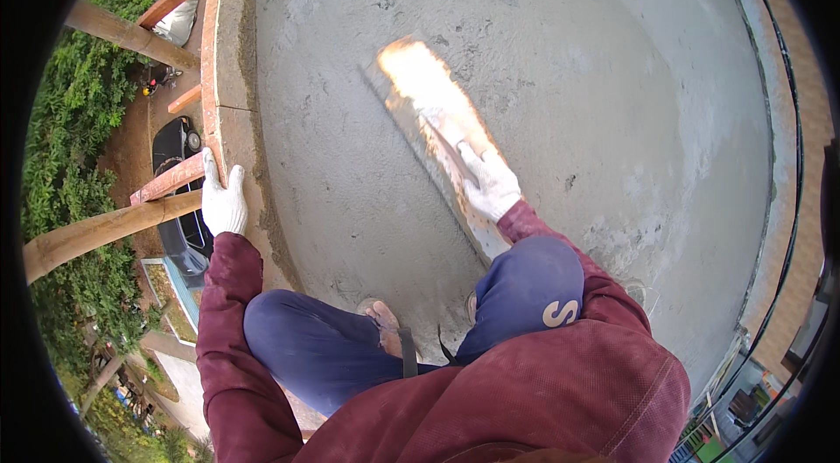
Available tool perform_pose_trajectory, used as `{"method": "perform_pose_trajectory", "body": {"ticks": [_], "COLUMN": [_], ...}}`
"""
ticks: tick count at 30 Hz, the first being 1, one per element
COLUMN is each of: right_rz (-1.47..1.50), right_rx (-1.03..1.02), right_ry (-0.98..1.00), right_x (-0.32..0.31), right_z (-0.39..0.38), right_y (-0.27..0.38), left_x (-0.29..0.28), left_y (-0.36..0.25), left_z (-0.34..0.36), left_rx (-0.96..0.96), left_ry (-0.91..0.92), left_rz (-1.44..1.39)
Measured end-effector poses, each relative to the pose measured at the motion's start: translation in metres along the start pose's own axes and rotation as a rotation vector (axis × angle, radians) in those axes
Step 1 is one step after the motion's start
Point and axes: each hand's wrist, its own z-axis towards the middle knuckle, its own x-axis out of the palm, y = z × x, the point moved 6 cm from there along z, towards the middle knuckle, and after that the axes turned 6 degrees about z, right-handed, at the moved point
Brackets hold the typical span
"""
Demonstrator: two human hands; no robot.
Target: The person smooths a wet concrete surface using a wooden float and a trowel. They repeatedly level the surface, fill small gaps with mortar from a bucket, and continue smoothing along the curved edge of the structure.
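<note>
My right hand (491, 185), in a white glove, is closed round the handle of a long, flat finishing trowel (437, 91). The blade lies slantwise on the grey wet concrete (350, 200), and its far half glares in the light. Its near end passes close to my right knee. On the left, my gloved left hand (226, 200) rests on the slab's edge board (213, 69), thumb and fingers apart. The fingertips reach toward the outer side of that board, where a reddish wooden brace (171, 179) meets it.
Beyond the left edge there is a drop to ground with trees (79, 130), a dark car (179, 148) and bamboo poles (114, 225). A black cable (794, 113) runs along the right edge. My feet (385, 319) are on the slab.
</note>
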Motion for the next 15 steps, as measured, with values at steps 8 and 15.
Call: {"method": "perform_pose_trajectory", "body": {"ticks": [8, 15], "right_rz": [0.430, -0.121], "right_rx": [0.222, 0.462], "right_ry": [0.001, -0.255], "right_x": [-0.035, -0.146], "right_z": [0.122, 0.095], "right_y": [-0.015, -0.164], "left_x": [0.008, 0.006], "left_y": [0.020, 0.020], "left_z": [0.008, 0.008], "left_rx": [0.054, 0.034], "left_ry": [0.019, 0.000], "left_rz": [-0.052, 0.020]}}
